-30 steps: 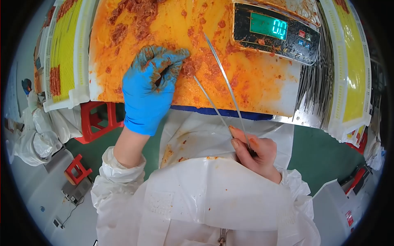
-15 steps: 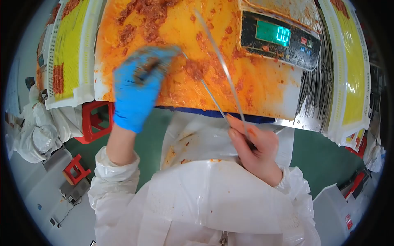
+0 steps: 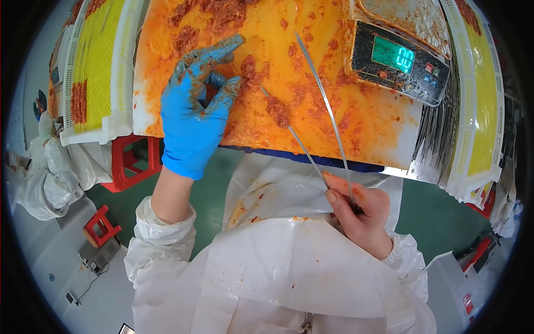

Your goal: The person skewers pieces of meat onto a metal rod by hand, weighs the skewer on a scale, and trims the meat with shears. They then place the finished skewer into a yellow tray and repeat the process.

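Observation:
My left hand (image 3: 194, 106), in a blue glove smeared with meat paste, hovers over the orange-stained cutting board (image 3: 384, 128). Its thumb and fingers are apart. My bare right hand (image 3: 361, 217) is closed near the board's front edge around two metal pieces. One is a thin skewer (image 3: 305, 149) with a lump of minced meat (image 3: 277, 111) near its tip. The other is a longer, flat metal strip (image 3: 328, 106), perhaps another skewer, slanting up across the board. A heap of red meat (image 3: 219, 16) lies at the far side, beyond my left hand.
A smeared digital scale (image 3: 397, 61) reading 0.0 stands at the right of the board. Many bare skewers (image 3: 436, 133) lie beside it. White trays with yellow liners flank the board, the left tray (image 3: 119, 78) holding meat skewers. Red stools (image 3: 133, 161) stand on the floor at left.
My left hand has opened its fingers and come away from the meat on the skewer. The right hand still holds both metal pieces. The view has shifted slightly.

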The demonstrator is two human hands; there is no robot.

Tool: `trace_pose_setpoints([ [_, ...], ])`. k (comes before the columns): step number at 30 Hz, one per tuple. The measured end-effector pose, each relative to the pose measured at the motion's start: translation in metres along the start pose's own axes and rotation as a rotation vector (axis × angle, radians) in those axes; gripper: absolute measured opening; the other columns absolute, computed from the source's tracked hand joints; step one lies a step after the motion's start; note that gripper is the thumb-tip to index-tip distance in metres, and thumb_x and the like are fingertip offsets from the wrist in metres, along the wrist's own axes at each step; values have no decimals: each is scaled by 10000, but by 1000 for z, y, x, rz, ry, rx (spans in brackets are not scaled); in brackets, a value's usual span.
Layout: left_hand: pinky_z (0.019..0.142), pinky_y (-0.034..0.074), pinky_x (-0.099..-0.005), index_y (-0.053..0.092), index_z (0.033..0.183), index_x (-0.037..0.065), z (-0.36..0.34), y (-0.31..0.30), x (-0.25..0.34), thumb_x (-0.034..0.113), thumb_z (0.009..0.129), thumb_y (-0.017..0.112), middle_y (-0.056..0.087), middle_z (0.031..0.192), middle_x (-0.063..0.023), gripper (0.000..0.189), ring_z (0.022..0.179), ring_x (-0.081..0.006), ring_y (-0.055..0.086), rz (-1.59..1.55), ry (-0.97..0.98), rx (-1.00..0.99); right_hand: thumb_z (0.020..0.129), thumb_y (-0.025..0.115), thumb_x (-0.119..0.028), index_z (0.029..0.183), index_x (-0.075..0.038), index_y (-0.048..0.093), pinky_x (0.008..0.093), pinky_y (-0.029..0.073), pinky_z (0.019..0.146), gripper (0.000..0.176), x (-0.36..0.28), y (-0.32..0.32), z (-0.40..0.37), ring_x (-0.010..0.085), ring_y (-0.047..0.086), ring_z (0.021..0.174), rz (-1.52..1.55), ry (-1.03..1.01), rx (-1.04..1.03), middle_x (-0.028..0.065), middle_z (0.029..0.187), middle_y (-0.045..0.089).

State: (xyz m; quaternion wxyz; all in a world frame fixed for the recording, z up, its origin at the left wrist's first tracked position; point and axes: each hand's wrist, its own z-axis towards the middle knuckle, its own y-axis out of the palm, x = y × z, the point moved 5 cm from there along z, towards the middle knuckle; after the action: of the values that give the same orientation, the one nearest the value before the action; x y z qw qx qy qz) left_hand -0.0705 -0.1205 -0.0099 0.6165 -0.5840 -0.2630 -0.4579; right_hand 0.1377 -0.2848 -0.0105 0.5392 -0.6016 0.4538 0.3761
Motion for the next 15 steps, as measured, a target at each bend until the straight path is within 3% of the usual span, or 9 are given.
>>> trace_pose_setpoints([
  [2,775,467,-218,629,1095,-5,4,0,11,-109,798,620,588,1073,-67,314,909,-123,565,105,0,-66,799,667,5,1073,-15,678,229,426,486,274,-2,1,2,147,504,455,-25,7,-12,103,590,561],
  [5,722,464,-213,640,1046,-7,11,6,2,-97,796,633,597,1010,-63,266,881,-121,565,35,150,-153,801,663,6,1080,-15,675,231,430,486,280,1,2,4,154,511,458,-56,8,-23,108,614,581],
  [8,709,473,-223,650,986,-12,8,7,7,-85,803,638,599,940,-56,197,869,-119,572,239,124,-137,804,664,-3,1088,-23,673,231,435,488,285,5,13,11,159,520,463,-15,-31,5,110,638,593],
  [14,748,499,-246,662,949,-20,11,-8,-2,-92,820,618,600,941,-54,154,879,-122,579,-42,-125,-104,810,661,-13,1097,-46,676,232,448,504,290,5,11,14,161,528,478,31,-11,12,123,689,622],
  [15,756,501,-248,661,951,-21,13,-4,0,-98,816,617,599,955,-55,162,886,-127,580,-2,-39,-147,810,659,-11,1097,-48,677,232,449,505,290,7,12,13,161,529,479,21,-3,14,125,691,624],
])
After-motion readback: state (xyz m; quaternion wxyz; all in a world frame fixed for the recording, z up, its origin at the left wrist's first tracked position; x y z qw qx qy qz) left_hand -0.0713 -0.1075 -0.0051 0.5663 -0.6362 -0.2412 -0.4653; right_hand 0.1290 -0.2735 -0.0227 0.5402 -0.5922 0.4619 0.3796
